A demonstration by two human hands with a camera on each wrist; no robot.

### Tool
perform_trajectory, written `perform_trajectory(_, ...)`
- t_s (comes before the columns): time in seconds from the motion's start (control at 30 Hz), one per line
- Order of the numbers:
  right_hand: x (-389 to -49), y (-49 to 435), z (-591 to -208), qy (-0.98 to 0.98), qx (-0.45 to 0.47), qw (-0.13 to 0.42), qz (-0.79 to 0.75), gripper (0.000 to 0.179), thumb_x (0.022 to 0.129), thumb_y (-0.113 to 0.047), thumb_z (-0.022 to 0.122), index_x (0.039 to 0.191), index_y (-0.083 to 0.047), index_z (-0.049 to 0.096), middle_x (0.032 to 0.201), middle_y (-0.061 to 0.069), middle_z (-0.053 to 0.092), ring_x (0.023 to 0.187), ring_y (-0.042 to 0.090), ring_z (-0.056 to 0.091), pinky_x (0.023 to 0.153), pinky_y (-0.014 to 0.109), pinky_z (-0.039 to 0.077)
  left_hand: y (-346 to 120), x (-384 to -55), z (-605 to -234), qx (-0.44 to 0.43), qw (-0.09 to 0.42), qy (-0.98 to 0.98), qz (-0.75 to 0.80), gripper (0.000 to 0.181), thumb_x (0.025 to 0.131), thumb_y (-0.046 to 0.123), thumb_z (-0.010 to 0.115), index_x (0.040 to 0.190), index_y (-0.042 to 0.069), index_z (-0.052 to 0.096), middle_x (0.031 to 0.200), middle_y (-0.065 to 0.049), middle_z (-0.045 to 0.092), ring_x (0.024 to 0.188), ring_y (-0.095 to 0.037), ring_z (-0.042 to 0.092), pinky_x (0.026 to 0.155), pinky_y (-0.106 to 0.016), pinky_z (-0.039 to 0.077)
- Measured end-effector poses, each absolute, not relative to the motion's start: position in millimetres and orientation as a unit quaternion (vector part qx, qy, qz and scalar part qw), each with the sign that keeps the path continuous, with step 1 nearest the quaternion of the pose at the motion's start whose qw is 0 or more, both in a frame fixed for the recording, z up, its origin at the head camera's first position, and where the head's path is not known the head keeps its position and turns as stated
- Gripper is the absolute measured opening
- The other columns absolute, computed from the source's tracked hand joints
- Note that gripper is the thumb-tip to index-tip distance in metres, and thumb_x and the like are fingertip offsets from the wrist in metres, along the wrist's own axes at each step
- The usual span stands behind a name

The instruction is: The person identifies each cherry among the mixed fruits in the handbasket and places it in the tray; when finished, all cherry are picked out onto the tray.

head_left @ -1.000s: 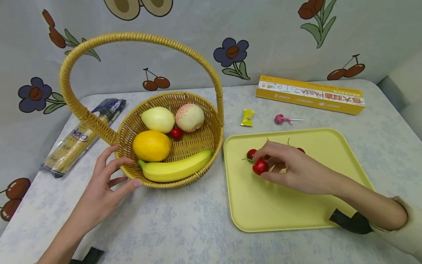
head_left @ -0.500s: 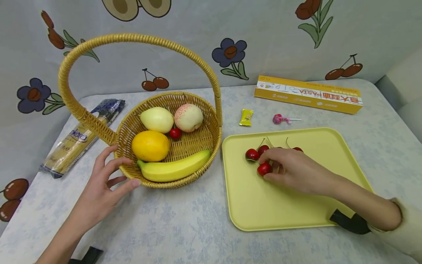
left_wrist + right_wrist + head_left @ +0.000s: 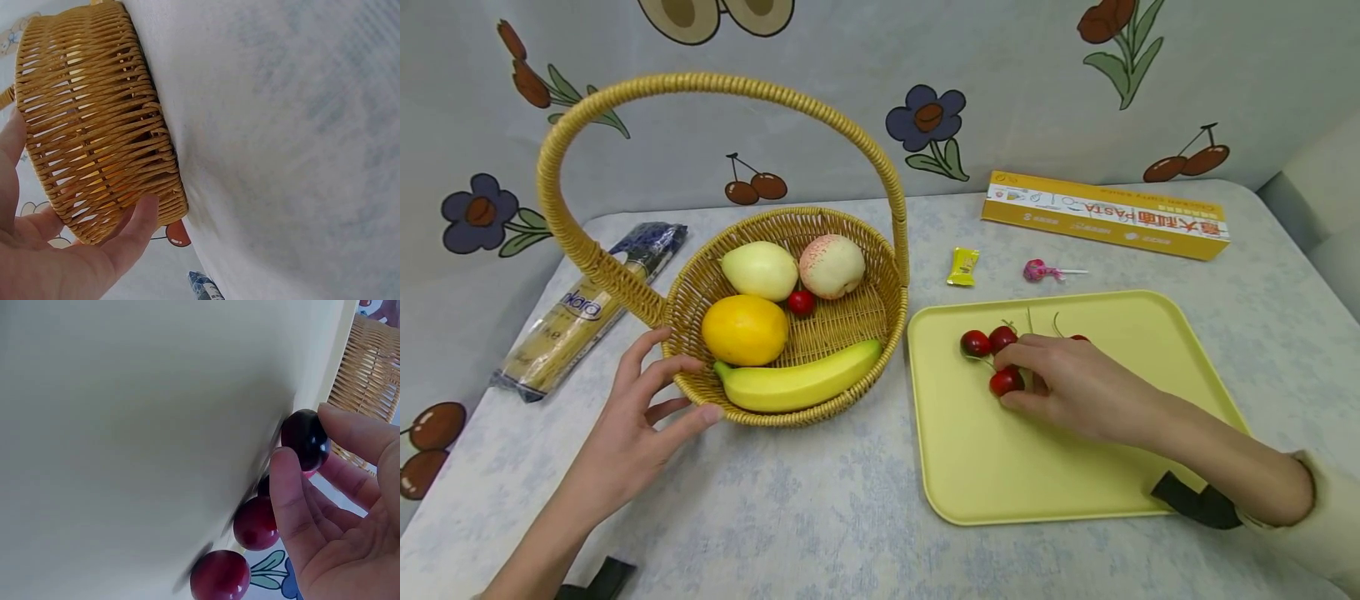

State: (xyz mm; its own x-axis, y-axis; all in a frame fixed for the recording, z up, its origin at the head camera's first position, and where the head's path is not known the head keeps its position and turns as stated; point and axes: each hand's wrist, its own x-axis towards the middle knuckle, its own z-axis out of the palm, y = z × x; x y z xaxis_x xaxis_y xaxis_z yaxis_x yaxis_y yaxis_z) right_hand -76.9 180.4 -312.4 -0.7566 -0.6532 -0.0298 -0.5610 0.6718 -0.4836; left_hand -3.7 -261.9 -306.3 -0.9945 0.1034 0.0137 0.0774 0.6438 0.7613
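My right hand [image 3: 1075, 387] pinches a red cherry [image 3: 1007, 382] between thumb and forefinger, low over the left part of the yellow tray [image 3: 1075, 483]. Two more cherries with stems lie just beyond its fingertips, one the leftmost cherry [image 3: 975, 343]; another cherry [image 3: 1079, 338] peeks out behind the hand. My left hand [image 3: 636, 425] holds the wicker basket [image 3: 820, 417] at its near left side, thumb [image 3: 140, 219] against the outer wall and other fingers at the rim. In the basket are a banana [image 3: 805, 379], a yellow mango-like fruit [image 3: 745, 331], a pale green fruit [image 3: 760, 271], a peach [image 3: 832, 267] and one cherry [image 3: 802, 303].
The tall basket handle [image 3: 722, 83] arches up at the back. A bag of spaghetti [image 3: 580, 321] lies left of the basket. Behind the tray are a yellow wrapped candy [image 3: 963, 267], a pink lollipop [image 3: 1037, 270] and a pasta box [image 3: 1105, 217]. A patterned cloth hangs behind the table.
My right hand has moved slightly right with its cherry, baring the two cherries beyond its fingertips. The left hand has stayed at the basket.
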Motion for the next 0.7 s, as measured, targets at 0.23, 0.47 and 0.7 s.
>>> perform_trajectory(0.23, -76, 182, -311, 0.912, -0.342, 0.075, -0.214, 0.025, 0.082, -0.016, 0.082, 0.104, -0.014, 0.072, 0.091, -0.008, 0.059, 0.072, 0.009, 0.050, 0.060, 0.022, 0.046, -262, -4, -306, 0.050, 0.015, 0.907, 0.419, 0.040, 0.090, 0.011, 0.074, 0.123, -0.002, 0.055, 0.159, -0.012, 0.008, 0.133, -0.042, 0.031, 0.083, -0.003, 0.042)
perform_trajectory(0.47, -75, 177, -304, 0.900, -0.360, 0.010, -0.246, 0.018, 0.086, -0.014, 0.079, 0.102, -0.014, 0.072, 0.090, -0.009, 0.058, 0.067, 0.006, 0.049, 0.055, 0.021, 0.044, -261, -4, -307, 0.049, 0.014, 0.907, 0.417, 0.040, 0.090, 0.011, 0.074, 0.123, -0.003, 0.055, 0.159, -0.013, 0.008, 0.132, -0.042, 0.031, 0.083, -0.002, 0.042)
perform_trajectory(0.7, -74, 150, -289, 0.868, -0.383, -0.023, -0.315, 0.014, 0.089, -0.009, 0.073, 0.102, -0.012, 0.071, 0.094, -0.009, 0.059, 0.072, 0.001, 0.053, 0.057, 0.022, 0.049, -262, -4, -307, 0.051, 0.012, 0.908, 0.416, 0.040, 0.090, 0.010, 0.074, 0.124, -0.002, 0.055, 0.159, -0.012, 0.008, 0.131, -0.041, 0.032, 0.083, -0.003, 0.042)
